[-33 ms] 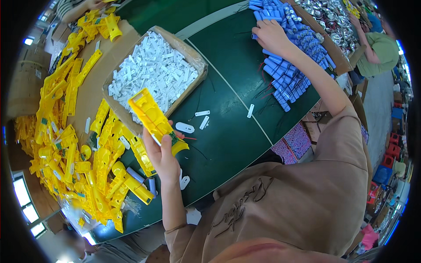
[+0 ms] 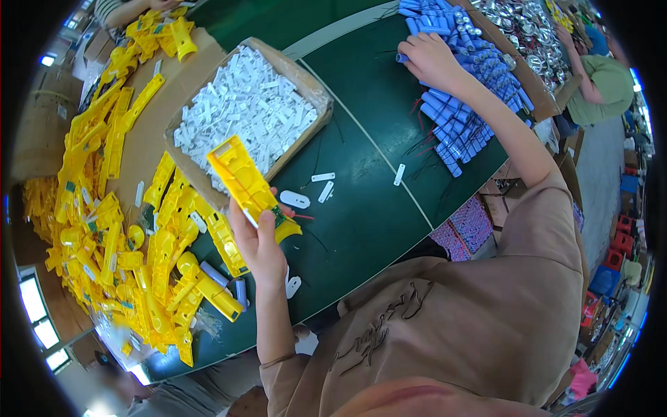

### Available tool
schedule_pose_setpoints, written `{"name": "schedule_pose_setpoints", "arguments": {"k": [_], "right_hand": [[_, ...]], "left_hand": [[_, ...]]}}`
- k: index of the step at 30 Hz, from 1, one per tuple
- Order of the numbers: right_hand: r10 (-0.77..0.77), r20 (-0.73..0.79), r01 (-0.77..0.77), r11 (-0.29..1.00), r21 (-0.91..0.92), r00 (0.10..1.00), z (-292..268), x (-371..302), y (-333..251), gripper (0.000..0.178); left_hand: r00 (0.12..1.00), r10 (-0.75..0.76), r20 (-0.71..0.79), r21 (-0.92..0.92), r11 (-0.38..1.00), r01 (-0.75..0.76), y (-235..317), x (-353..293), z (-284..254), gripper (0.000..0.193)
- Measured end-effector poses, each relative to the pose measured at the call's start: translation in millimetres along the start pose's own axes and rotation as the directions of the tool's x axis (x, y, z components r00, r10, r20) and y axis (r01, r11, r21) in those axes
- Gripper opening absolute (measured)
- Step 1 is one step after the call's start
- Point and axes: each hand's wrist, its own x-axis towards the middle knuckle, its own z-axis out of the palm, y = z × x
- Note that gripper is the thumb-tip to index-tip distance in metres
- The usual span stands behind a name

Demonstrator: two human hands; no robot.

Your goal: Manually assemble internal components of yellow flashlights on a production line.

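My left hand (image 2: pixel 262 247) is closed around a yellow plastic housing half (image 2: pixel 240 176), tilted with its hollow inside up. A small green circuit board (image 2: pixel 279 217) with a red wire sits at its near end. At the far right of the table, my right hand (image 2: pixel 432 61) is closed on a blue cylindrical battery cell (image 2: pixel 401 58), whose end pokes out past the fingers. Beside that hand lies a pile of blue battery cells (image 2: pixel 467 132) with thin dark and red wires. Beyond my left hand stands a cardboard box (image 2: pixel 321 104) full of small white plastic pieces (image 2: pixel 243 104).
Yellow housings (image 2: pixel 111 243) are heaped on the left, with two blue cells (image 2: pixel 241 292) near them. Loose white pieces (image 2: pixel 295 200) lie on the green table (image 2: pixel 347 243). A carton of shiny metal parts (image 2: pixel 517 35) stands far right. Other people (image 2: pixel 601 87) work nearby.
The view has shifted slightly. My right hand, holding the cell, sits a touch farther left against the pile; my left hand keeps its hold on the yellow housing.
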Motion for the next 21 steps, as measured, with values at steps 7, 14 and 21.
{"name": "schedule_pose_setpoints", "arguments": {"k": [7,14,21], "right_hand": [[0.222,0.110,-0.156,0.203,0.967,0.969,-85,33,-143,0.029],[0.108,-0.104,0.078,0.226,0.971,0.989,-95,53,-241,0.022],[0.254,-0.277,0.135,0.463,0.876,0.927,-82,54,-262,0.015]], "left_hand": [[0.998,0.017,0.066,-0.001,1.000,-0.017,-6,-4,-4,0.046],[0.990,0.125,0.069,0.017,0.992,-0.127,-3,-4,6,0.053],[0.990,0.124,0.074,0.066,0.989,-0.129,-9,-3,3,0.054]]}}
